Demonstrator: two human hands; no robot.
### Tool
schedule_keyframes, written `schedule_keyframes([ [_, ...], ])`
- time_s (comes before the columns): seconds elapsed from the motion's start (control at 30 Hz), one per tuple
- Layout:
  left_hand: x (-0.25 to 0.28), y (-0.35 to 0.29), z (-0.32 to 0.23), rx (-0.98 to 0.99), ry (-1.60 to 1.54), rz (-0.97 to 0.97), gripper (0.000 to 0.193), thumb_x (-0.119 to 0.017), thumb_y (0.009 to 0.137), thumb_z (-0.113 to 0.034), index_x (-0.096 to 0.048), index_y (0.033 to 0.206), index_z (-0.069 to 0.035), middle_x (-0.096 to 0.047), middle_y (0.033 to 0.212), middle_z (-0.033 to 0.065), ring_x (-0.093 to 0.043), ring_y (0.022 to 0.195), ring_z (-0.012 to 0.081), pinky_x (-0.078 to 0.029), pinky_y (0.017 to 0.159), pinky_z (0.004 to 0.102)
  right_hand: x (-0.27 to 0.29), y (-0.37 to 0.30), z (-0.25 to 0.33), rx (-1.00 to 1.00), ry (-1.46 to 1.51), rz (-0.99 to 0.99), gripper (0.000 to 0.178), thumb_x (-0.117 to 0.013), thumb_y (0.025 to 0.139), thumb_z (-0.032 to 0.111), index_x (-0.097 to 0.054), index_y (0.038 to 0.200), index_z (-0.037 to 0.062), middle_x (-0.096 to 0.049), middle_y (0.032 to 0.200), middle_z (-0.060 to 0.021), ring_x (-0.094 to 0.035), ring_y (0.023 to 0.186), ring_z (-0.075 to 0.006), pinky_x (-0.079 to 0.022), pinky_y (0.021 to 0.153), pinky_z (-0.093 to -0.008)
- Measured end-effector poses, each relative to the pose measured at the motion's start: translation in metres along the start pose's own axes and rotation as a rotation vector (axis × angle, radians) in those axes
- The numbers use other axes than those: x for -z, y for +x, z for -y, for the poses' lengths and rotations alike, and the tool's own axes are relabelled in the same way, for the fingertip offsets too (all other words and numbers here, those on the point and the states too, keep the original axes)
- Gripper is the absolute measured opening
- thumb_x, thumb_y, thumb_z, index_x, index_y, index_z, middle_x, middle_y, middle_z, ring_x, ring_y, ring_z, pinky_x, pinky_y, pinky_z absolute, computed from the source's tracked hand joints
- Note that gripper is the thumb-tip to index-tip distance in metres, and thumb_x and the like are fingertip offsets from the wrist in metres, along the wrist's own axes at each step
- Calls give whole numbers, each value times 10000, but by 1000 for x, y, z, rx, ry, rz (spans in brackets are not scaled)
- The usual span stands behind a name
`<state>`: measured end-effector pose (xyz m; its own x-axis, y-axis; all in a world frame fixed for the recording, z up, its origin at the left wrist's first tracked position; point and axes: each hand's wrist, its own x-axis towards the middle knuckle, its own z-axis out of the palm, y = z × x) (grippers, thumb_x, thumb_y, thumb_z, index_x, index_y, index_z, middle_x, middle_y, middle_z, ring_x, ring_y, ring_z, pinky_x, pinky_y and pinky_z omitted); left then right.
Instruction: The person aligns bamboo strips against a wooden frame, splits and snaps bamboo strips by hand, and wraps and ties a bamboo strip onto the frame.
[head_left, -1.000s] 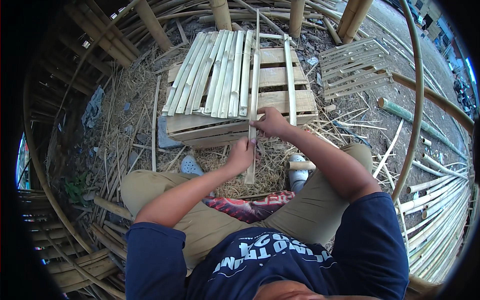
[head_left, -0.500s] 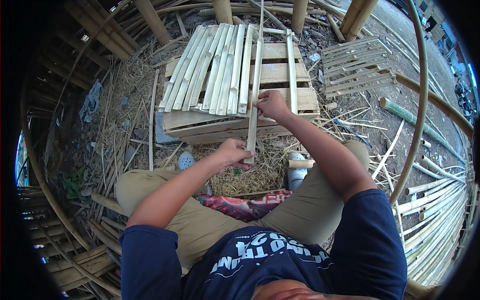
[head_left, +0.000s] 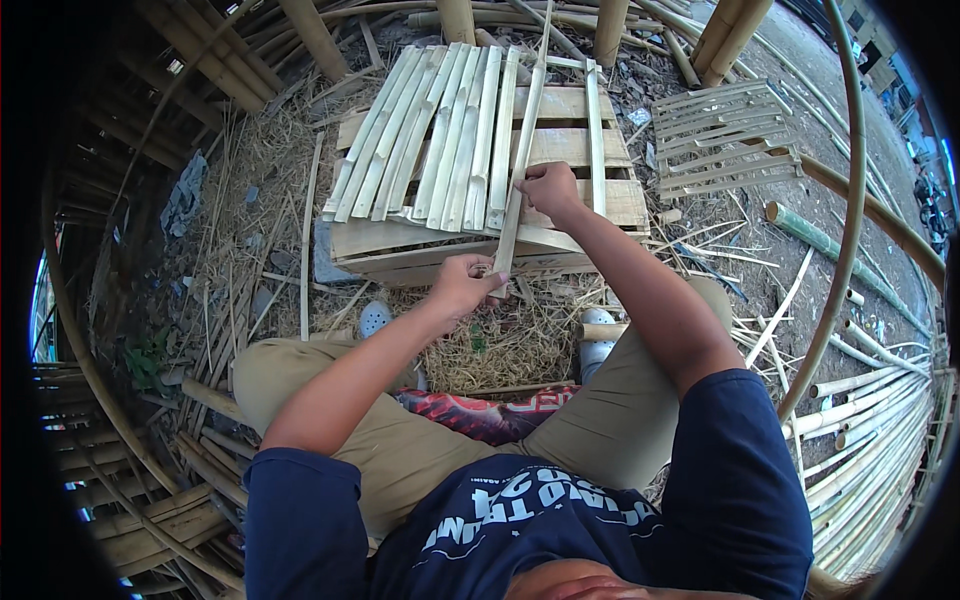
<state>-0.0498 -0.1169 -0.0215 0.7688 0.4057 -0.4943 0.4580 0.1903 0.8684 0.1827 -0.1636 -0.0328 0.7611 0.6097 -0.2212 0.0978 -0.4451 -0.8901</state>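
Both hands on one bamboo slat (head_left: 522, 150). Left hand (head_left: 468, 285) clamped on its near end, right hand (head_left: 548, 188) gripping it mid-length. Slat lies lengthwise over wooden pallet (head_left: 615, 200), just beside row of laid slats (head_left: 430, 135). Straw (head_left: 500, 340) under near end, loose slat panel (head_left: 725, 135) further right.
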Motion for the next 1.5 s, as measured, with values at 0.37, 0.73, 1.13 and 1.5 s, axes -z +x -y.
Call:
schedule_keyframes([
  [0.37,-1,15,-3,-51,-146,11,407,-689,946,-87,-532,1282,80,-697,1054,147,-711,927,197,-613,776,283,0,20,7,-18,68,-35,417,-798,829,137,-692,1182,-58,-750,932,-181,-727,770,-223,-580,717,-335],
  [0.73,-1,28,8,-144,-296,15,434,-694,941,-79,-506,1291,96,-685,1106,176,-714,952,234,-609,847,311,-6,45,4,30,25,-113,404,-796,860,158,-691,1202,-30,-718,829,-86,-626,602,-126,-513,529,-289],
  [1.13,-6,25,-3,5,-74,-53,354,-701,962,-285,-671,1038,60,-715,923,124,-735,814,185,-564,580,271,-1,59,-4,20,23,-97,405,-809,833,203,-724,1169,-5,-753,884,-163,-723,771,-201,-563,739,-335],
  [1.5,-8,21,-8,23,-71,-78,343,-699,964,-292,-640,992,45,-686,882,95,-728,797,178,-556,563,265,-4,55,2,181,-287,-68,357,-709,895,247,-723,1133,-19,-732,969,-234,-715,933,-361,-553,851,-414],
])
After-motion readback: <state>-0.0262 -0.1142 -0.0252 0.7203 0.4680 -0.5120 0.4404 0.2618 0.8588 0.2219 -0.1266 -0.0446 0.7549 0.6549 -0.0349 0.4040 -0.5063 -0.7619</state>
